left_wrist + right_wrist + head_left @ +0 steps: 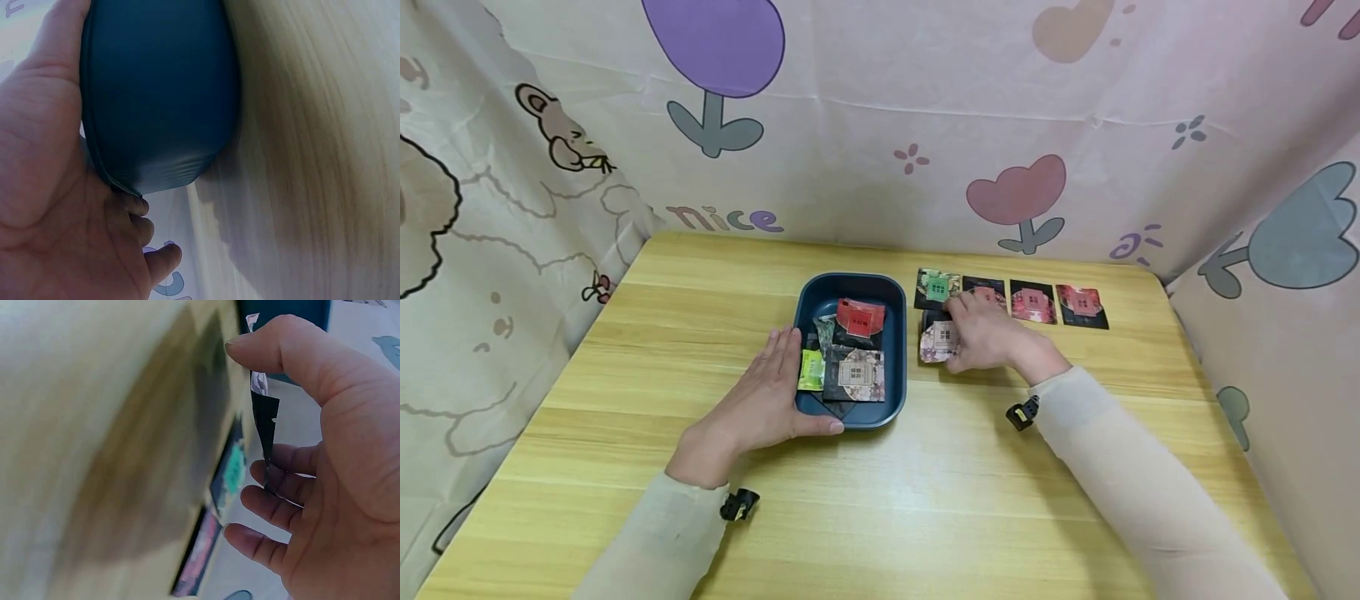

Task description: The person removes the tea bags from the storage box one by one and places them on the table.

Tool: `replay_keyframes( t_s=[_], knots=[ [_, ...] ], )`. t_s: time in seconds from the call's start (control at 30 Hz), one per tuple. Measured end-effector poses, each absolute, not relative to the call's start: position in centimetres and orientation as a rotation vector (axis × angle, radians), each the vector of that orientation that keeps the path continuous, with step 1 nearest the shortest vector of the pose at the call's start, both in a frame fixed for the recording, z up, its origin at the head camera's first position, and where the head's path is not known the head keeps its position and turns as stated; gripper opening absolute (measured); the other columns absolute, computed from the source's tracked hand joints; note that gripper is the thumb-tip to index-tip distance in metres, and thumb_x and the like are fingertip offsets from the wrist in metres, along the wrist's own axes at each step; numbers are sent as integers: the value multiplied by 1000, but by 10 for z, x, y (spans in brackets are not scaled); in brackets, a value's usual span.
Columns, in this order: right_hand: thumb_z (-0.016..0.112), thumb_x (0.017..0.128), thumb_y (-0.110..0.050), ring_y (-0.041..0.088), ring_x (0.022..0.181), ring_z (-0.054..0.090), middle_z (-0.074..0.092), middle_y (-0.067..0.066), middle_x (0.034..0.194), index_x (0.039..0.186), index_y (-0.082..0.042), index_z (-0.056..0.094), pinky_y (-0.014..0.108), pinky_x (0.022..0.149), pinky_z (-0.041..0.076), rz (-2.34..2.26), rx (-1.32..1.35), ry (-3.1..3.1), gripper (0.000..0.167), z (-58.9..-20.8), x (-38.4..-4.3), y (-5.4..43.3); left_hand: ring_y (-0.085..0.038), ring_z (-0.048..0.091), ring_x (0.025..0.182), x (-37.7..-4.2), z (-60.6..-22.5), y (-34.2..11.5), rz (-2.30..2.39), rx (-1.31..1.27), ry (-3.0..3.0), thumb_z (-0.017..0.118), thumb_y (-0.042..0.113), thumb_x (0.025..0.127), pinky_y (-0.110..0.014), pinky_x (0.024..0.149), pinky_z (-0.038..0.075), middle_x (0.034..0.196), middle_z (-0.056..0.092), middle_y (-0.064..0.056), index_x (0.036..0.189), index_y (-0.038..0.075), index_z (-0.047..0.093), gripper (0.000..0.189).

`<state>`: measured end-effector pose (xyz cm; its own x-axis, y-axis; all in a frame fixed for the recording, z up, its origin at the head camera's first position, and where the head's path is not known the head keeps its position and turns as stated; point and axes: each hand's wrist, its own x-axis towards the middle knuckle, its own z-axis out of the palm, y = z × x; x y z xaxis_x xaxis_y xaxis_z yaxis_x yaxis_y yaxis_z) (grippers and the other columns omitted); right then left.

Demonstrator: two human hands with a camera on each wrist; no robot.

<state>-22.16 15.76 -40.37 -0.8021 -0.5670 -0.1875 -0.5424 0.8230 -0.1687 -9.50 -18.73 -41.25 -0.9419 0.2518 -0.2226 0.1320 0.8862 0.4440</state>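
Grips floral sachet [938, 340] between thumb and fingers of right hand [988, 333], at nine o'clock from palm; hides its right edge. Rests left hand [751, 408], straight-fingered, against blue tray [850, 287] at sachet's nine o'clock. Cannot read sachet's print.

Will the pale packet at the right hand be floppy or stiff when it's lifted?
The pale packet is probably light, since it looks small and thin beside the right hand. It may bend easily: the right wrist view shows it curving.
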Motion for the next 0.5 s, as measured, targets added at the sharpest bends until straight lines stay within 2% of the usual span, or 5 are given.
replay_keyframes(
  t_s=[0.5],
  knots=[
    [86,77,-47,42,143,44,47,23,153,155,3,40,61,123,34,-148,-819,2746,103,-421,-229,155,-38,-11,164,-94,-411,-187,625,288,2771,80,80,73,-61,131,7,177,-7,-20,168,2,-8,151]
  ],
)
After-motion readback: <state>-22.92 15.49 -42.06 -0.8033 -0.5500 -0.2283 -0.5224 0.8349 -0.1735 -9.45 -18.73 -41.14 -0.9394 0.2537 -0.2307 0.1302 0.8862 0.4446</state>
